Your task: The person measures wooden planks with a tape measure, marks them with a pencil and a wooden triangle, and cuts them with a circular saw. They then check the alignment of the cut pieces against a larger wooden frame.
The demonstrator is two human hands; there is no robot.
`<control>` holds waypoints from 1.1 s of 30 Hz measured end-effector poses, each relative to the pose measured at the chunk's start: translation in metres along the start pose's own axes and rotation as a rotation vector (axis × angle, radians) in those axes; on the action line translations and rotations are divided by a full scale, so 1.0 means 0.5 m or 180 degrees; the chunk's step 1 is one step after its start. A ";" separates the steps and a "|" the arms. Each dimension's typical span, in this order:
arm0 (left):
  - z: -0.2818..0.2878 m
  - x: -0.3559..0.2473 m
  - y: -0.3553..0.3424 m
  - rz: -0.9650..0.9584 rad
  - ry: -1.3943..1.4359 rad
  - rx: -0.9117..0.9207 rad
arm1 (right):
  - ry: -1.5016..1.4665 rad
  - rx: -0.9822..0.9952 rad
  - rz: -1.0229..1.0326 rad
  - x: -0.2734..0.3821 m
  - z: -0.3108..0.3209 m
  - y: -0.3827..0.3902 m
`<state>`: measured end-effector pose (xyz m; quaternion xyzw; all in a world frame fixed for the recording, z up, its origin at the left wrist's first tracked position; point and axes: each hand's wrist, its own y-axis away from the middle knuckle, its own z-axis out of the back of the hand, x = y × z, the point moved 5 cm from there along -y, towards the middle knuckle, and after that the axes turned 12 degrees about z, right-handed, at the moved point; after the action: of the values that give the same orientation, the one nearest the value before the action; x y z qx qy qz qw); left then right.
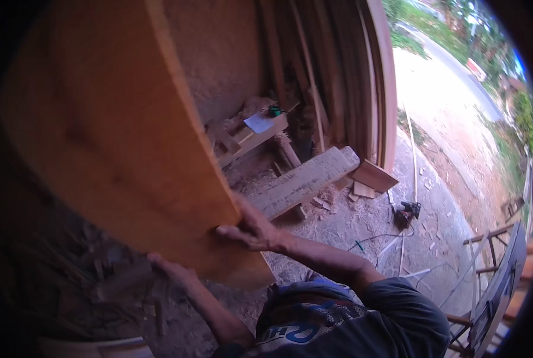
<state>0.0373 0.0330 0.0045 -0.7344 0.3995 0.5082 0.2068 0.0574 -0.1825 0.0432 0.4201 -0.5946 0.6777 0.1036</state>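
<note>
A large orange-brown wooden panel (123, 143) stands tilted across the left half of the head view, very close to me. My right hand (248, 235) grips its right edge near the bottom, with the thumb across the face and the fingers round the edge. My left hand (174, 271) holds the panel's lower edge farther left, its fingertips partly hidden there. Beyond the panel's right edge, a pale, worn timber beam (302, 182) lies low above the floor.
Long boards (371, 89) lean upright at the back. A low bench (260, 134) holds offcuts and a sheet of paper. A power tool (406, 212) with a cord lies on the shaving-strewn floor (350, 221). A metal frame (487, 286) stands at the right, beside the open doorway.
</note>
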 end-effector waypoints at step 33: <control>0.074 0.604 -0.515 0.0323 -0.4960 0.2392 | 0.0083 -0.3745 -0.3697 -0.470 0.502 0.531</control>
<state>0.2708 0.0989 -0.3118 -0.0410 0.3178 0.7095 0.6276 0.1464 -0.3944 -0.3257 0.5298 -0.5392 0.0990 0.6472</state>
